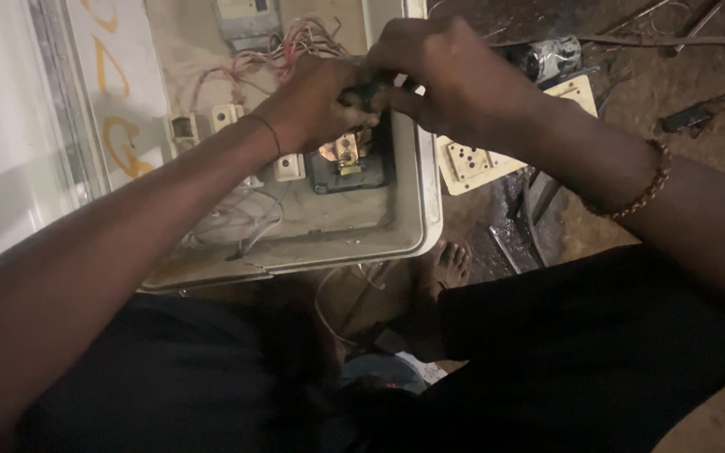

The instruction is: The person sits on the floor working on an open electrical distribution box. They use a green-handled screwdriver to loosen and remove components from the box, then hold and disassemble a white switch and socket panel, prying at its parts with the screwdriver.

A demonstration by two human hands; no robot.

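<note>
- Small dark part (368,91), pinched between both hands, sits above the open enclosure (417,168), just over its black mounting block (371,172); kind of part cannot be told, fingers cover most of it.
- Left hand (316,101): fingers curled closed around the near end of the dark part, thumb side toward the right hand. Thin band on the left wrist.
- Right hand (438,71): closed over the far end from above, knuckles up, fingertips hidden under the palm. Beaded bracelet (644,189) on the right wrist.
- Brass terminal piece (346,153) on the black block, directly below the hands, exposed and apart from them.
- Bundle of pink and white wires (295,42) runs from the top of the enclosure toward the hands; a loose white wire tangle (241,218) lies at the enclosure's lower left.
- White switch blocks (224,113) line the left of the black block.
- Cream socket plate (472,159) lies on the ground just right of the enclosure.
- Judgement on technique: keep both grips short and close to the part so any twist stays controlled; hold the work above the block rather than resting on the brass piece; keep the wire bundle slack, not tugged; lighting is dim, so go by feel and slowly.
</note>
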